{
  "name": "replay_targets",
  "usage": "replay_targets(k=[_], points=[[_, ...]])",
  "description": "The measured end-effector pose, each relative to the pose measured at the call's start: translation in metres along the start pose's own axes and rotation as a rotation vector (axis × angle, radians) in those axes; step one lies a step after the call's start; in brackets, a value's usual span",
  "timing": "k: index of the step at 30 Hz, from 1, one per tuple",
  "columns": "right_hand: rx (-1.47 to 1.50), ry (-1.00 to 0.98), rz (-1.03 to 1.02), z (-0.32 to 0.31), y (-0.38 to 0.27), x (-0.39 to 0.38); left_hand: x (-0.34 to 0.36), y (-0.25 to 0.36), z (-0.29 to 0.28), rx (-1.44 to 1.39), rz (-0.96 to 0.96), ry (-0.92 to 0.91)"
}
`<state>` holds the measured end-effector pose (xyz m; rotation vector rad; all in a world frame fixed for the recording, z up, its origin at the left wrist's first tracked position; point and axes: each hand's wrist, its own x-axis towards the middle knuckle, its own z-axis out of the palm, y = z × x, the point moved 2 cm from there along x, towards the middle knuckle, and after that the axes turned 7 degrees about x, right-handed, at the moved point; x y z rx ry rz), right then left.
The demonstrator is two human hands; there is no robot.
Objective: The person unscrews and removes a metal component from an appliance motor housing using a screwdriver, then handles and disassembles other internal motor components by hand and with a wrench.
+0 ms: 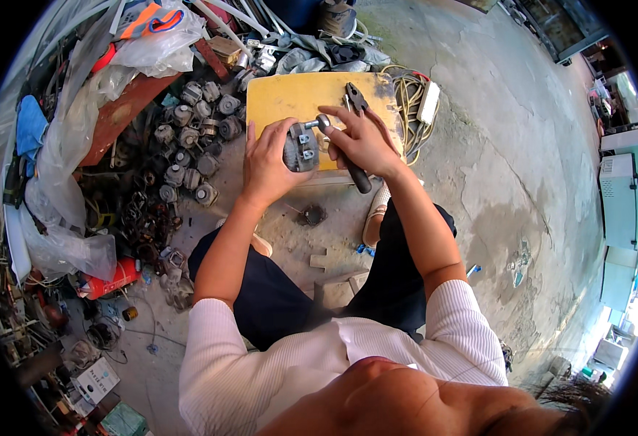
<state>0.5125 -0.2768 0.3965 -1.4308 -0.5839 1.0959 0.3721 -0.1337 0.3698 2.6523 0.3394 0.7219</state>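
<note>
My left hand (266, 161) is wrapped around a small grey electric motor (301, 150), held above a yellow box-like stand (282, 98). In my right hand (368, 145) is what looks like a ratchet wrench (360, 178); its black handle slants toward me below the palm. Its shiny round head and short metal end meet the upper side of the motor, and my right index finger stretches past the head. Whether the end sits on a fastener, I cannot tell. Beyond my right hand lie dark-jawed pliers (356, 97) on the stand.
Several used motors (189, 138) are heaped on the floor at the left, beside plastic sheeting (64, 182) and scrap. A coiled cable with a white power strip (428, 102) lies right of the stand. A dark ring-shaped part (312, 214) rests between my feet.
</note>
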Motion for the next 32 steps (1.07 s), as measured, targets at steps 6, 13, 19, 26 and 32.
replay_targets(k=[6, 13, 19, 26, 32], points=[[0.331, -0.096, 0.012, -0.002, 0.008, 0.01, 0.001, 0.0, -0.003, 0.093, 0.061, 0.154], [-0.207, 0.164, -0.236, 0.018, 0.011, 0.0, 0.002, 0.001, -0.004, 0.287, 0.089, 0.232], [-0.146, 0.167, -0.292, 0.01, 0.02, 0.006, 0.004, 0.003, -0.005, 0.208, 0.05, 0.202], [0.351, 0.081, -0.04, 0.012, 0.02, 0.006, 0.004, 0.007, -0.004, 0.193, 0.029, 0.197], [0.201, 0.02, 0.093, 0.005, 0.018, 0.006, -0.002, -0.007, 0.009, 0.219, 0.107, 0.139]])
